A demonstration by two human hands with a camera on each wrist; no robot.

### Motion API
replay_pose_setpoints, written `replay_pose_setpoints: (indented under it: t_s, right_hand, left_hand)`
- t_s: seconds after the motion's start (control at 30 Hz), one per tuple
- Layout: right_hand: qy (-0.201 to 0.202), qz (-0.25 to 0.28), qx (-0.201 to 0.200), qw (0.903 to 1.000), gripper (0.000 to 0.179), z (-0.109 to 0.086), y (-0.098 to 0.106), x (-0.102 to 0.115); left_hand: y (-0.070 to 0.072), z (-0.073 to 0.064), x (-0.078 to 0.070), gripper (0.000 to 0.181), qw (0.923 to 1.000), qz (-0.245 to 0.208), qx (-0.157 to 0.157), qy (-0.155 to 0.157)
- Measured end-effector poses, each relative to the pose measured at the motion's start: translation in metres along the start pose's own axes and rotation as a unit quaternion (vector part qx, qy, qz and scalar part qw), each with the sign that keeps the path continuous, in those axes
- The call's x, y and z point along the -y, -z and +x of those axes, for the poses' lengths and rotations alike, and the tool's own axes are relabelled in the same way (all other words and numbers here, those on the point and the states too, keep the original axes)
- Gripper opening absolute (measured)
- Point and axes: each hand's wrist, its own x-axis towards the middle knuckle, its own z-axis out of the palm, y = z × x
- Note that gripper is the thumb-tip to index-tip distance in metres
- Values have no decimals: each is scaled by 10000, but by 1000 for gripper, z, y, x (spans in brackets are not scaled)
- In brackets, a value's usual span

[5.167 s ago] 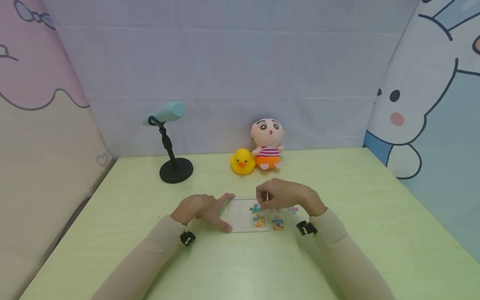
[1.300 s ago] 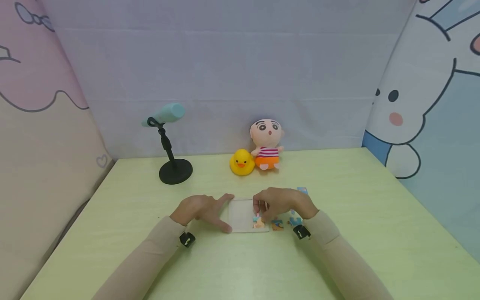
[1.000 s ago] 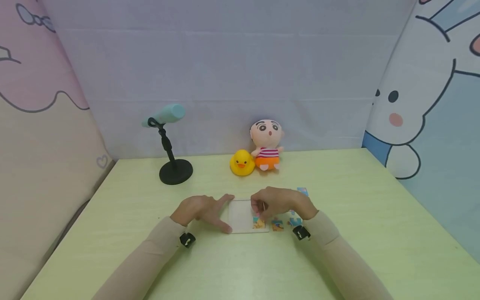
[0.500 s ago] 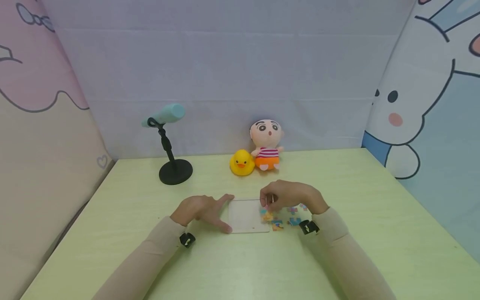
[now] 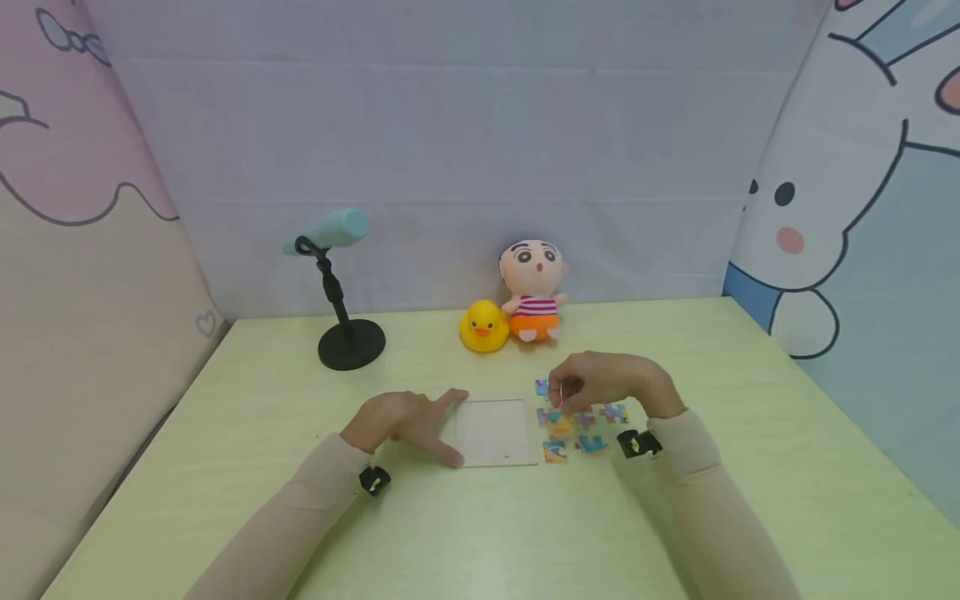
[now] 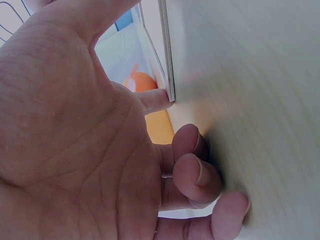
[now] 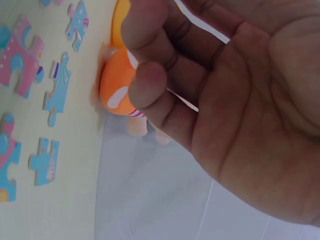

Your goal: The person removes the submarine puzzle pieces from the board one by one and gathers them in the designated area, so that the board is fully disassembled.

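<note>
In the head view a flat, square white puzzle tray (image 5: pixel 491 433) lies on the table with no pieces inside. My left hand (image 5: pixel 408 421) rests at its left side, thumb and index finger spread to the two left corners. Up close in the left wrist view, a fingertip touches the tray's edge (image 6: pixel 169 60), and the other fingers bend loosely. To the right of the tray, my right hand (image 5: pixel 603 383) pinches a yellow puzzle piece (image 5: pixel 560 428) low over the table. Several loose pieces lie around it, among them a blue one (image 5: pixel 592 444) and a yellow-and-blue one (image 5: pixel 555 452).
At the back stand a yellow rubber duck (image 5: pixel 483 327) and a plush doll (image 5: pixel 534 292) in orange shorts. Farther left is a teal cylinder on a black stand (image 5: pixel 351 343). In the right wrist view, a pink piece (image 7: pixel 20 57) and several blue ones lie spread out.
My right hand has taken the yellow piece out of the tray and carried it right. Earlier a teal piece also left the tray for the table at right. My left hand stays put.
</note>
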Motion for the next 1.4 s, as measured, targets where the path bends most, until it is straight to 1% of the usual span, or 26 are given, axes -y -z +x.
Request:
replay_pose_setpoints:
  t_s: [0.07,0.23,0.3,0.47,0.6,0.87,1.1,1.33,1.4]
  right_hand:
    - [-83,26,44,10000,2,-5,3,-2]
    - [-288,440,298,9982,5,-16,8,-11]
    - [-400,617,383,9966,2,-20,9,-14]
    - [-790,706,424,9935,4,-25,10,-23]
    - [-978,842,475,9905,4,-28,7,-32]
    - [-1191,904,547,9873,4,-35,7,-49]
    - [-1492,1044,712,9807,3,-39,2,-62]
    - [-1659,1204,731,9760,6,-42,2,-65]
    - [-1678,1193,711,9760,7,-44,3,-65]
  left_hand:
    - [0,0,0,106,10000,13,-1,-11]
    - [0,0,0,106,10000,39,2,2]
    - [0,0,0,106,10000,41,-13,19]
    - [1,0,1,106,10000,22,-47,35]
    - [0,-1,2,106,10000,-35,-10,26]
    - [-1,0,3,106,10000,-9,-35,-3]
    - [-2,0,4,107,10000,-38,5,-9]
    - [-1,0,2,106,10000,-30,-3,-47]
    - [-1,1,2,107,10000,-41,10,-52]
